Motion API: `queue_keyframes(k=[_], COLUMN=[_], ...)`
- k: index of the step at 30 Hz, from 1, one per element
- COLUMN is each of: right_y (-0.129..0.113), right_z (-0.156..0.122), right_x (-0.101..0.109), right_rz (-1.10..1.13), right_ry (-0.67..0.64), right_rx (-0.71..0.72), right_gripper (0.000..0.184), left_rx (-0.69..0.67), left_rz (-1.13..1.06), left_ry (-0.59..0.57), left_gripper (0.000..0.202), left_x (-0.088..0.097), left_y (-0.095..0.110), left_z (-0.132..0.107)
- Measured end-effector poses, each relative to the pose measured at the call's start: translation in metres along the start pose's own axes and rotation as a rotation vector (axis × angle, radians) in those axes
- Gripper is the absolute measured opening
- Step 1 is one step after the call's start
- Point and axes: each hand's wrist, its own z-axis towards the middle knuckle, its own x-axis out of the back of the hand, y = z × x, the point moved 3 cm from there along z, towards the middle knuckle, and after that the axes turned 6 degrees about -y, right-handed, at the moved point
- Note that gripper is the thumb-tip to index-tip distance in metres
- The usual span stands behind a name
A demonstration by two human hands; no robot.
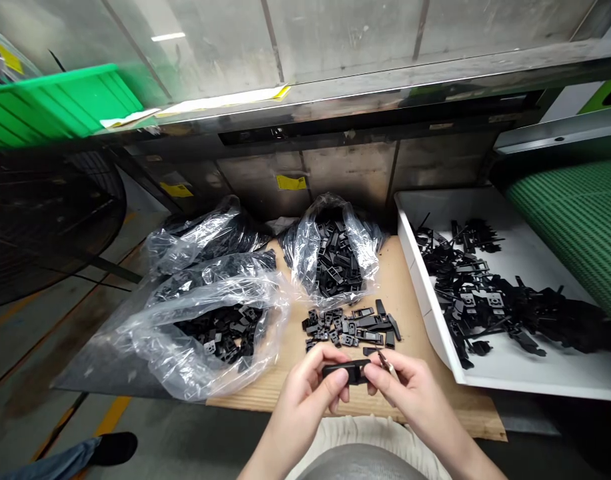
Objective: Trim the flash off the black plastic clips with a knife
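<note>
The left hand pinches a black plastic part between thumb and fingers, holding it level at the front edge of a wooden board. The right hand is closed on a small metal-tipped tool, perhaps a blade or snips, though its full shape is hidden by the fingers. Its tip sits just beside the part's right end, and whether the two touch can't be told. The work in hand is close handwork on this one part, with both hands gripping and neither released.

At 12 o'clock, just beyond the hands, a loose heap of similar black parts lies on the board. Past it, also at 12 o'clock, stands an open clear bag of parts. Another clear bag lies open at 10 o'clock, and a third lies behind it.

At 2 o'clock, a white tray holds a tangle of black plastic runners. Farther out at 2 o'clock runs a green ribbed belt. A green crate sits high at 10 o'clock, and a black shoe rests on the floor at 8 o'clock.
</note>
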Motion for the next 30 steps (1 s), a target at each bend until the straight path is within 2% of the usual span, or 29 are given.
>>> queue_keyframes(k=[3, 11, 15, 17, 20, 30], right_y=[0.001, -0.003, -0.008, -0.010, -0.013, -0.015], right_z=[-0.003, -0.020, -0.025, -0.025, -0.023, -0.015], right_x=[0.003, 0.012, 0.011, 0.011, 0.012, 0.009], right_rz=[-0.075, -0.447, -0.732, -0.851, -0.926, -0.969], right_ry=[0.012, 0.153, 0.050, 0.014, 0.043, 0.054], right_rx=[0.056, 0.406, 0.536, 0.561, 0.572, 0.560], right_gripper=[0.017, 0.024, 0.025, 0.024, 0.024, 0.024], left_rx=[0.013, 0.004, 0.003, -0.001, -0.018, -0.031], left_rz=[-0.086, -0.103, -0.012, 0.040, 0.090, 0.222], left_ry=[0.031, 0.094, 0.092, 0.097, 0.113, 0.115], left_gripper=[0.017, 0.016, 0.017, 0.015, 0.013, 0.012], left_x=[0.005, 0.006, 0.006, 0.007, 0.009, 0.008], left_y=[-0.001, 0.004, 0.004, 0.005, 0.006, 0.009], left_z=[0.000, 0.001, 0.002, 0.003, 0.003, 0.002])
